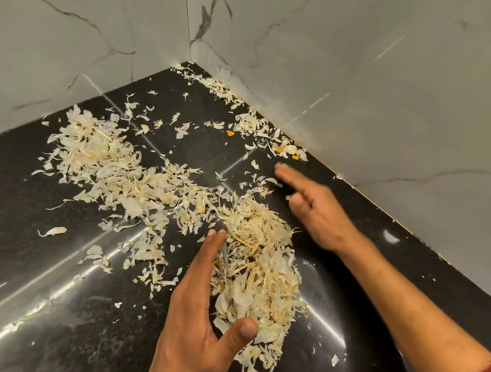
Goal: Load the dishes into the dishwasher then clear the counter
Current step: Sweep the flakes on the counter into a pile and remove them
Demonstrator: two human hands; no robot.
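Pale garlic peels lie scattered over a glossy black counter [75,319]. The biggest heap of peels [259,269] sits between my hands. My left hand [199,308] stands on edge with straight fingers against the heap's left side, thumb at its near end. My right hand [315,208] hovers at the heap's far right side, fingers stretched toward the wall and blurred. A second spread of peels [102,161] lies at the far left. A thin line of peels [252,118] runs along the right wall. No dishes or dishwasher are in view.
Grey marbled wall tiles [375,81] close the counter on the far and right sides and meet in a corner [191,60]. A few small orange bits [230,133] lie among the peels near the right wall.
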